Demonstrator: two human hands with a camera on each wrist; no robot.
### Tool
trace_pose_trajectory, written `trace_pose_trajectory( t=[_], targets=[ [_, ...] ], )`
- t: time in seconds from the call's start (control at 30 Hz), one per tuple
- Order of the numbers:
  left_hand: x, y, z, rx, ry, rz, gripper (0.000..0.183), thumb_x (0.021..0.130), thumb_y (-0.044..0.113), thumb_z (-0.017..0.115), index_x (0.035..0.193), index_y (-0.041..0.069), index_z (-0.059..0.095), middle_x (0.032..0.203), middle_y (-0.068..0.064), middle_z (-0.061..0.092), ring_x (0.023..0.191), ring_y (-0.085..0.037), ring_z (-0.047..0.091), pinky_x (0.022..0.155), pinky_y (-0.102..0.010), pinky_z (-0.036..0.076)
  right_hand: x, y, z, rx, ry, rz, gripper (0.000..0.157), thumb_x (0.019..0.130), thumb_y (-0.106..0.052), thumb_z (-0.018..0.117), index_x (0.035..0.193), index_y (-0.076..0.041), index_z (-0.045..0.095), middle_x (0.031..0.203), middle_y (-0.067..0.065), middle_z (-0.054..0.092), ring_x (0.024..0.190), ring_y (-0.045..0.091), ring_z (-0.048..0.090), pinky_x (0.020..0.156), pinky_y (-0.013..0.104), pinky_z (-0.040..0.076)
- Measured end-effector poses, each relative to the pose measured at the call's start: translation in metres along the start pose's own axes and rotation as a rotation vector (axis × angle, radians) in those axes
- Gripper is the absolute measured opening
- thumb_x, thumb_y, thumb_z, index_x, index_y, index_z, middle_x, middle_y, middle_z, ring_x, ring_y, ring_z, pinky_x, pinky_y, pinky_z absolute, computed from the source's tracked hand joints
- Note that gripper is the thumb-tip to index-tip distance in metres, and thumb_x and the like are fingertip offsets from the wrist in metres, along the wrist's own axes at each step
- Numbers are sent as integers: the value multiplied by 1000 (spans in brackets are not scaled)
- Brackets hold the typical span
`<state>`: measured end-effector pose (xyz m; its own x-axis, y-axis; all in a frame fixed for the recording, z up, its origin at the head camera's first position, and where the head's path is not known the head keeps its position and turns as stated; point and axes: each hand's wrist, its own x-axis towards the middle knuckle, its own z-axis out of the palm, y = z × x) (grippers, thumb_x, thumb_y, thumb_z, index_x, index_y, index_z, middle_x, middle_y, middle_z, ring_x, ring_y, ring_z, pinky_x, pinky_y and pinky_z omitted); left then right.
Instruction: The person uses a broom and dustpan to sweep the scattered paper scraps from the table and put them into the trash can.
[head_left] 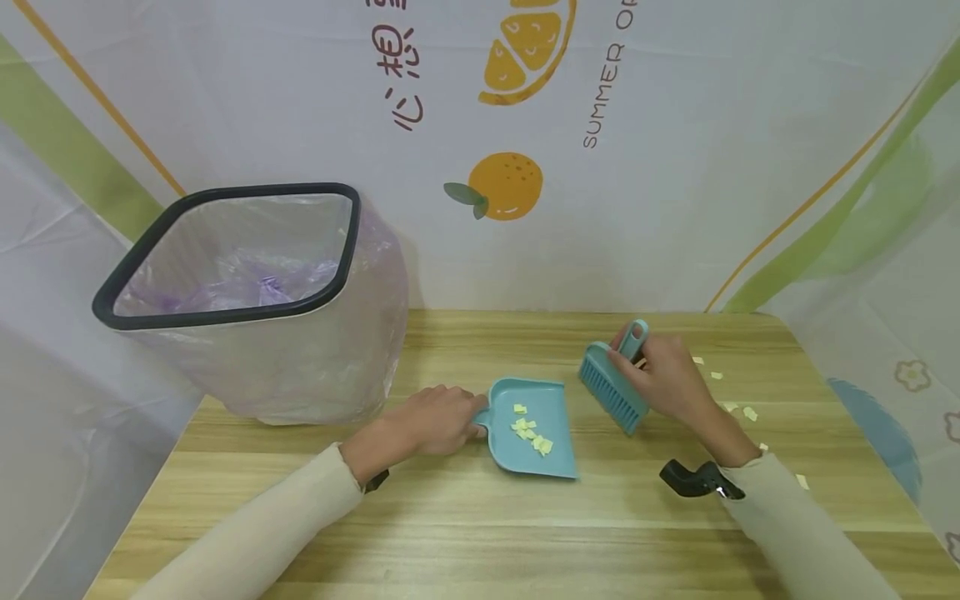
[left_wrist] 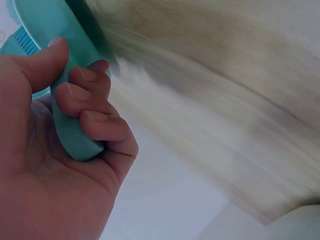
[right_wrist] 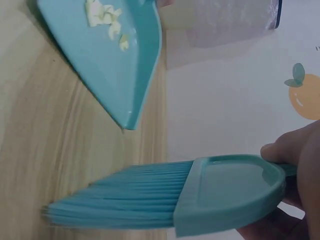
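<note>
A teal dustpan (head_left: pixel 551 408) lies on the wooden table with several small pale-yellow scraps (head_left: pixel 542 446) in it. My left hand (head_left: pixel 442 418) grips its short handle (left_wrist: pixel 75 132) from the left, fingers curled round it in the left wrist view. To the right of the pan, my right hand (head_left: pixel 666 379) holds a matching teal hand brush (head_left: pixel 606 385) by the handle, thumb pressed along it. The bristles (right_wrist: pixel 125 195) point down toward the tabletop, a short gap away from the pan's open front edge.
At the back left stands a large white bin (head_left: pixel 322 358) with a black rim (head_left: pixel 225 317) and a clear purplish liner. More pale scraps (head_left: pixel 750 412) lie scattered on the table (head_left: pixel 465 533) beside and behind my right forearm. A printed curtain (head_left: pixel 660 233) hangs behind the table.
</note>
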<state>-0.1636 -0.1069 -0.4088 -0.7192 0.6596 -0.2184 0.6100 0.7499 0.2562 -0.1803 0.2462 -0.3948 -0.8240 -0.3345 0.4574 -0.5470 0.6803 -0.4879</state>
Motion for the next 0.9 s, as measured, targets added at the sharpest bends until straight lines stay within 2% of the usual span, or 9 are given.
trace_pose_trajectory(
  t=[0.07, 0.17, 0.37, 0.57, 0.9],
  targets=[
    [-3, -1, -2, -8, 13, 4, 32, 113, 33, 65, 132, 7, 68, 119, -11, 76, 94, -21, 70, 84, -44, 58, 0, -1, 2, -1, 8, -24, 3, 101, -1, 75, 102, -1, 72, 87, 13, 77, 69, 24, 76, 55, 26, 57],
    [-6, -2, -9, -14, 40, 22, 28, 113, 34, 65, 124, 8, 68, 106, -6, 74, 89, -19, 67, 82, -41, 56, 0, -2, 4, -8, 13, -36, 5, 101, -1, 76, 102, -2, 71, 87, 14, 77, 69, 24, 76, 55, 26, 56],
    [-12, 1, -31, -48, 110, 75, 22, 112, 29, 68, 111, 7, 64, 84, 2, 57, 76, -17, 54, 73, -35, 48, 0, -1, 7, -13, 2, -27, 5, 102, -4, 75, 102, -2, 71, 88, 16, 77, 69, 25, 77, 55, 27, 56],
    [-17, 7, -58, -53, 173, 119, 22, 112, 26, 69, 102, 9, 60, 79, 3, 51, 72, -15, 51, 70, -32, 46, -1, -1, 10, -1, 10, -54, 4, 101, -3, 75, 100, -3, 71, 87, 13, 77, 69, 24, 76, 54, 26, 56],
    [-30, 21, -109, -9, 222, 124, 19, 113, 31, 67, 110, 12, 65, 79, 4, 55, 71, -16, 54, 73, -34, 51, -2, -2, 12, -39, 32, -92, 4, 100, -2, 73, 99, -4, 70, 82, 6, 75, 66, 18, 73, 54, 28, 56]
  ],
)
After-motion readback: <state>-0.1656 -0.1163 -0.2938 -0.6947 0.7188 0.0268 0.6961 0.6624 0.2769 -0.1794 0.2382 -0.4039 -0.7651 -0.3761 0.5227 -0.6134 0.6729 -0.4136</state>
